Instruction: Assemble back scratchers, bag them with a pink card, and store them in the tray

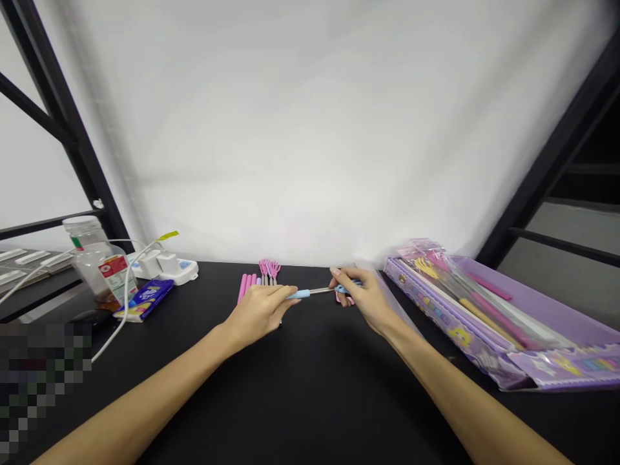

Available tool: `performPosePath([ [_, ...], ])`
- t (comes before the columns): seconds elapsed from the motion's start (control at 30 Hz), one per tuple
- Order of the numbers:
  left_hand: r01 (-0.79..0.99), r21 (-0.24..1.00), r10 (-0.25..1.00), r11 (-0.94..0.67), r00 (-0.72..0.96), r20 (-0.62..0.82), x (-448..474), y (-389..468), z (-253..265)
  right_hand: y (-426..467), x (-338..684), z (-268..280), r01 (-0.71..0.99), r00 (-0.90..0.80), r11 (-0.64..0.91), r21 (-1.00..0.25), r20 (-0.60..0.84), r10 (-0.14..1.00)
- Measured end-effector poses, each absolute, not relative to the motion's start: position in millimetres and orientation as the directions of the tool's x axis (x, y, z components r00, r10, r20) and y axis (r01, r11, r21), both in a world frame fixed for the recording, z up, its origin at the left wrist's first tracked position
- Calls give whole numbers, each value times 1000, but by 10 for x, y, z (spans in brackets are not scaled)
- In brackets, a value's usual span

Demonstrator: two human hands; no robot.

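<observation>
A back scratcher (299, 294) with a light blue grip and a thin metal rod is held level between my two hands. My left hand (264, 303) is closed around the blue grip. My right hand (361, 294) pinches the far end of the rod, where a blue head partly shows between the fingers. Something small and pink shows under the right fingers; I cannot tell what it is. Just beyond my left hand lie several pink back scratchers (269, 266) with claw-shaped heads, beside several pink grips (247, 285). My left hand hides part of them.
On the right stands a purple display box (484, 303) with wrapped back scratchers in it. A clear plastic sheet (394, 297) lies beside the box. At left are a plastic jar (104, 265), a blue packet (148, 298), a power strip (181, 270) and a white cable (126, 290).
</observation>
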State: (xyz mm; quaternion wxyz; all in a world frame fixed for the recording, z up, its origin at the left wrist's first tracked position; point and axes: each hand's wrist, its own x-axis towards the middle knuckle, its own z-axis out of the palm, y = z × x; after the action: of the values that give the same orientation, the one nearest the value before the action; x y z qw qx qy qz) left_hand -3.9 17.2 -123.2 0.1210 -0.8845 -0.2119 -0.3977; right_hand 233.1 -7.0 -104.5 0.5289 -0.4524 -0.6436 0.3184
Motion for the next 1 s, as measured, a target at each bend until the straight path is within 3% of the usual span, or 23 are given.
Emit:
performPosePath([
  [0.13, 536, -89, 342, -839, 648, 681, -63, 179, -1151, -117, 2320, -959, 284, -49, 377, -881, 379, 924],
  [0.3, 698, -251, 469, -671, 661, 585, -74, 136, -981, -149, 2352, -857, 270, -132, 336, -902, 311, 941],
  [0.5, 634, -425, 365, -646, 746, 558, 38, 47, -978, -139, 2288, -893, 319, -120, 323, -891, 300, 946],
  [0.8, 728, -365, 430, -580, 654, 622, -229, 325, -920, -17, 2616, -865, 308, 35, 362, -880, 390, 920],
  [1.0, 681, -315, 371, -661, 662, 651, 119, 83, -1044, -95, 2398, -854, 327, -61, 339, -882, 338, 939],
])
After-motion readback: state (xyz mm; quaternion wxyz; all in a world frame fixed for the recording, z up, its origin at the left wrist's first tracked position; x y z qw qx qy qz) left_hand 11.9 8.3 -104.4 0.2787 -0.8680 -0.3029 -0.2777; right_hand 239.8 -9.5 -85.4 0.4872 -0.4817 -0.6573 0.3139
